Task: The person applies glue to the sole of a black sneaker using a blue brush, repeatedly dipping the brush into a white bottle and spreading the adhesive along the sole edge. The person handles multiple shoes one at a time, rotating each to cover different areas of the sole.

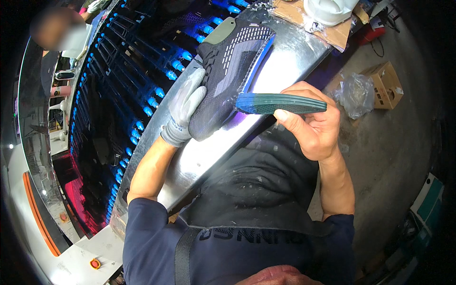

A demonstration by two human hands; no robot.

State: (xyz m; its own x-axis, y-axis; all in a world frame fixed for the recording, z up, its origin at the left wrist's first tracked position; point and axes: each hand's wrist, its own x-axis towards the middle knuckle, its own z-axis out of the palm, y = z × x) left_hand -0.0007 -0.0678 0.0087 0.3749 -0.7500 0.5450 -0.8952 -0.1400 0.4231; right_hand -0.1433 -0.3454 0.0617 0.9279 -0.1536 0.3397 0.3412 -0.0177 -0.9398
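My left hand (pixel 184 107), in a grey glove, grips the toe end of a dark knit shoe upper (pixel 228 71) with white dashes on its side. A grey-green shoe last (pixel 220 31) pokes out of the upper's opening. Along the shoe's underside edge runs a bright blue strip. My bare right hand (pixel 313 121) pinches a dark green shoe sole (pixel 285 103) between thumb and fingers. The sole's bluish end meets or overlaps the shoe near its forefoot; whether they are joined there I cannot tell. Both are above the metal bench (pixel 194 161).
Left of the bench stretches a dark conveyor (pixel 114 71) with blue-lit pegs along its edges. At the bench's far end a white container (pixel 328 10) stands on cardboard (pixel 292 9). A cardboard box (pixel 384 85) and clear plastic bag (pixel 356 95) lie on the floor. Another person (pixel 57 28) is beyond the conveyor.
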